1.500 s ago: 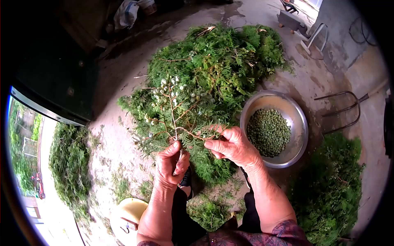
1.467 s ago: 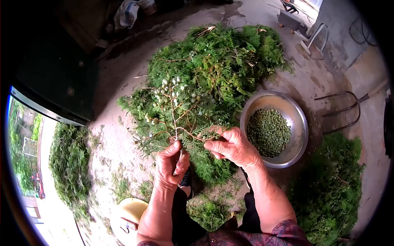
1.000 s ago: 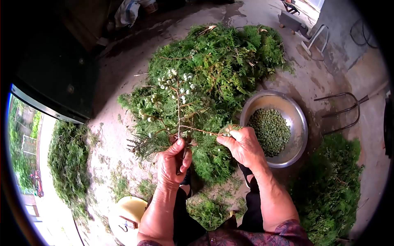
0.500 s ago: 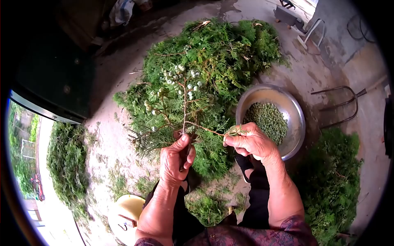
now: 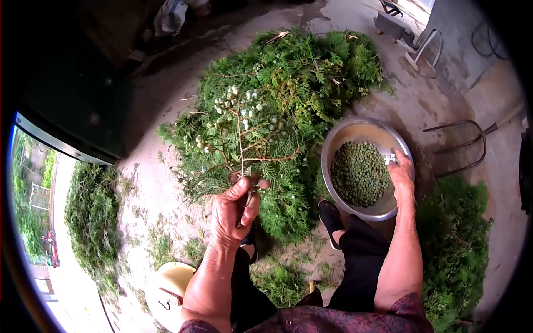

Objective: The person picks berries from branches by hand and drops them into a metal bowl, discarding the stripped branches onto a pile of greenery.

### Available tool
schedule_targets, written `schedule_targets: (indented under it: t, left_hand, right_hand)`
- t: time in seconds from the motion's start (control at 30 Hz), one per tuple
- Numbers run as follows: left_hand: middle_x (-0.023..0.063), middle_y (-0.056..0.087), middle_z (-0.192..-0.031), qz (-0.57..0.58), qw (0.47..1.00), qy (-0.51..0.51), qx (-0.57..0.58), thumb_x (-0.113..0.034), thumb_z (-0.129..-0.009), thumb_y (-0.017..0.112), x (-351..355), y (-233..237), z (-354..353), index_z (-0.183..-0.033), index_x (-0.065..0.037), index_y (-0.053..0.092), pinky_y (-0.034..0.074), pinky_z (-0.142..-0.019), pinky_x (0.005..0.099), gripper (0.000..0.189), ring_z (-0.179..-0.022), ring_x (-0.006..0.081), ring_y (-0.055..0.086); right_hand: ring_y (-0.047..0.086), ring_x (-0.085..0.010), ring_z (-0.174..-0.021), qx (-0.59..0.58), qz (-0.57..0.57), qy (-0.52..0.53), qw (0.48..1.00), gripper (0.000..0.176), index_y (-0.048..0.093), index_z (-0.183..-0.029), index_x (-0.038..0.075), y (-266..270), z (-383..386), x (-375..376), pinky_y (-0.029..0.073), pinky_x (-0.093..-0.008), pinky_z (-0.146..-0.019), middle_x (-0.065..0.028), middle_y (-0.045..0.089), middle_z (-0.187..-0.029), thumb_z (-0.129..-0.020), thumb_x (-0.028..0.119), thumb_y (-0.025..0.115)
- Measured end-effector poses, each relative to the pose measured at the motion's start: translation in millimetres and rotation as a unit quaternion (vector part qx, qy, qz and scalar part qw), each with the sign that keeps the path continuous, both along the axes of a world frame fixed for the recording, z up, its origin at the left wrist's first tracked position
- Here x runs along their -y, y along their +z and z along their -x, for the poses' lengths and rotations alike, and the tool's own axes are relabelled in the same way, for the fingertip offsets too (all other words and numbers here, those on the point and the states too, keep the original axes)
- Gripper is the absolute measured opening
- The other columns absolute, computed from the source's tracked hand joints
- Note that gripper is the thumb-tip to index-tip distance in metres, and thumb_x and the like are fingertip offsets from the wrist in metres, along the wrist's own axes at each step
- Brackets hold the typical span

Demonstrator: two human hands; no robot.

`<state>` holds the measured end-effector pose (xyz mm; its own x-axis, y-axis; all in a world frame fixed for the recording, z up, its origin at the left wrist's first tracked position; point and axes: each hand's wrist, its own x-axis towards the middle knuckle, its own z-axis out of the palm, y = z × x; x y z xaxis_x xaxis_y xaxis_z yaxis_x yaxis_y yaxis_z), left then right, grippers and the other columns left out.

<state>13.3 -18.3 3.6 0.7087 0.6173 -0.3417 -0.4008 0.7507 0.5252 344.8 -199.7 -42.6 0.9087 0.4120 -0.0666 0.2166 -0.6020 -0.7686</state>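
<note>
My left hand [image 5: 236, 208] grips the lower stem of a green branch [image 5: 241, 130] that stands upright, with pale round cones at its top and sides. My right hand [image 5: 402, 175] is over the right side of a metal bowl [image 5: 340, 130], its fingers pinched around a few pale green cones [image 5: 391, 159]. Many small green cones [image 5: 361, 172] lie in the bowl. Behind the branch rises a large heap of green cuttings [image 5: 300, 77].
More cuttings [image 5: 91, 216] lie at the left and another pile [image 5: 455, 244] at the right. A pitchfork [image 5: 482, 133] lies right of the bowl. A pale yellow round object [image 5: 172, 280] is at the lower left. My shoe [image 5: 331, 222] is just below the bowl.
My right hand has left the branch's side twig and moved right, over the bowl, with cones in its fingers. The branch in my left hand has shifted slightly left.
</note>
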Motion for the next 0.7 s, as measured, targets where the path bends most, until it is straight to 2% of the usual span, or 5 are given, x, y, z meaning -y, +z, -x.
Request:
schedule_targets:
  t: [0.2,0.23,0.33,0.47,0.7]
  left_hand:
    - [0.0137,0.058,-0.079,-0.025,1.0,-0.01,0.006,-0.025,-0.087,0.057,4.9,7.0,-5.4,-0.099,0.009,0.051,0.028,-0.032,0.0203,0.037,-0.037,0.0105,0.037]
    - [0.0139,0.058,-0.079,-0.017,1.0,-0.002,0.013,-0.025,-0.087,0.057,6.3,8.8,-7.1,-0.099,0.009,0.051,0.028,-0.031,0.0203,0.036,-0.037,0.0106,0.037]
    - [0.014,0.059,-0.079,-0.026,0.999,-0.014,0.024,-0.025,-0.087,0.057,5.9,6.2,-5.5,-0.098,0.009,0.052,0.029,-0.032,0.0201,0.036,-0.036,0.0109,0.036]
    - [0.0068,0.05,-0.05,-0.051,0.994,0.016,-0.098,-0.025,-0.089,0.055,13.1,14.2,-12.4,-0.096,0.006,0.058,0.027,-0.034,0.0196,0.033,-0.038,0.011,0.039]
    - [0.0084,0.057,-0.062,-0.14,0.979,-0.069,-0.129,-0.028,-0.09,0.055,17.6,8.3,-9.9,-0.087,0.0,0.057,0.044,-0.048,0.025,0.028,-0.051,0.0162,0.053]
  right_hand:
    - [0.047,-0.0325,-0.115,0.047,0.001,-0.083,0.995,0.033,0.056,-0.113,-0.004,-18.2,-25.3,18.2,0.037,-0.0345,-0.097,-0.0189,0.046,-0.129,-0.085,0.005,0.042]
    - [0.048,-0.0342,-0.115,-0.016,-0.133,-0.119,0.984,0.034,0.057,-0.111,-0.004,-30.6,-33.8,21.5,0.036,-0.035,-0.098,-0.0198,0.048,-0.127,-0.084,0.005,0.039]
    - [0.05,-0.0337,-0.111,0.12,-0.037,-0.145,0.981,0.036,0.058,-0.11,-0.004,-53.7,-46.1,27.1,0.036,-0.0341,-0.098,-0.0202,0.055,-0.119,-0.081,0.002,0.038]
    - [0.053,-0.0312,-0.108,0.139,-0.024,-0.122,0.982,0.039,0.059,-0.108,-0.004,-61.1,-49.6,25.4,0.037,-0.0326,-0.097,-0.0193,0.058,-0.113,-0.076,-0.003,0.038]
    - [0.057,-0.0198,-0.095,0.064,-0.056,-0.096,0.992,0.034,0.058,-0.11,-0.006,-44.5,-30.4,13.4,0.043,-0.0282,-0.084,-0.012,0.063,-0.1,-0.078,-0.004,0.046]
